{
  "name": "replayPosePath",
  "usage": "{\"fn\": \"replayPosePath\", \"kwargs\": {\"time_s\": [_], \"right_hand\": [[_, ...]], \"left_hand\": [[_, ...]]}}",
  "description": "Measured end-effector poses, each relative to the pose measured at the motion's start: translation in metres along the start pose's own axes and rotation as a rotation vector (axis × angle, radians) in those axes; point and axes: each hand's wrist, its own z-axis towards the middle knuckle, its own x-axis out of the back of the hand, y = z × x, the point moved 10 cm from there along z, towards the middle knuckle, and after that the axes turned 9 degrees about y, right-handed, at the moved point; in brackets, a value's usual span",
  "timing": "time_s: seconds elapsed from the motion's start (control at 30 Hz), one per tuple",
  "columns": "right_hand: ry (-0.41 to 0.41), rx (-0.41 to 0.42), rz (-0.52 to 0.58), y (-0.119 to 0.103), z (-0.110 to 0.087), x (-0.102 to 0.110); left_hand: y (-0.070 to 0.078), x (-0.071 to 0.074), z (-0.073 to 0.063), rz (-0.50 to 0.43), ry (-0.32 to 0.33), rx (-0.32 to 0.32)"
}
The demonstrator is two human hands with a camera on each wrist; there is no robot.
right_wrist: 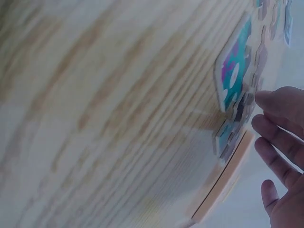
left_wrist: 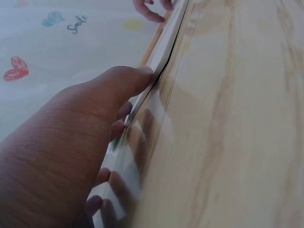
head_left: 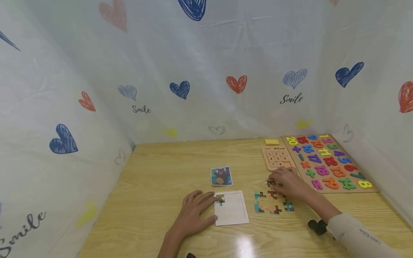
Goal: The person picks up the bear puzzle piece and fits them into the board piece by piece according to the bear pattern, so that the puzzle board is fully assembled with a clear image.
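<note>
My left hand (head_left: 195, 213) rests at the left side of a white puzzle tray (head_left: 232, 211). Its index finger reaches over a jigsaw piece (head_left: 221, 199) in the tray's upper left corner, while the thumb (left_wrist: 137, 76) touches the tray's edge. To the tray's right lie several loose jigsaw pieces (head_left: 259, 206) in teal, orange and brown. Over the far part of these pieces is my right hand (head_left: 287, 182), partly covering them. The right wrist view shows its fingers slightly bent, the thumb tip close to the pieces (right_wrist: 244, 102) and nothing pinched between thumb and fingers.
A bear picture card (head_left: 221, 176) lies behind the tray. At the back right are a wooden number board (head_left: 266, 157), a yellow block (head_left: 271, 142) and a large board with colourful numbers (head_left: 309, 184). A black object (head_left: 317, 227) is by the right sleeve. Printed curtains surround the table.
</note>
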Motion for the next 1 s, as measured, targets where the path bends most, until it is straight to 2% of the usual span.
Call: {"fn": "replayPosePath", "kwargs": {"time_s": [0.23, 0.5, 0.7, 1.0], "right_hand": [[-0.036, -0.035, 0.017, 0.007, -0.003, -0.005], [-0.015, 0.012, -0.007, 0.007, 0.002, -0.007], [-0.044, -0.015, -0.036, 0.008, 0.005, -0.010], [0.037, 0.053, -0.010, -0.015, 0.013, 0.003]], "left_hand": [[0.000, -0.003, -0.001, -0.027, -0.024, 0.022], [0.001, -0.001, 0.000, -0.019, -0.018, 0.016], [-0.001, -0.001, 0.001, -0.014, -0.027, 0.017], [-0.003, -0.001, 0.001, -0.008, -0.023, 0.025]]}}
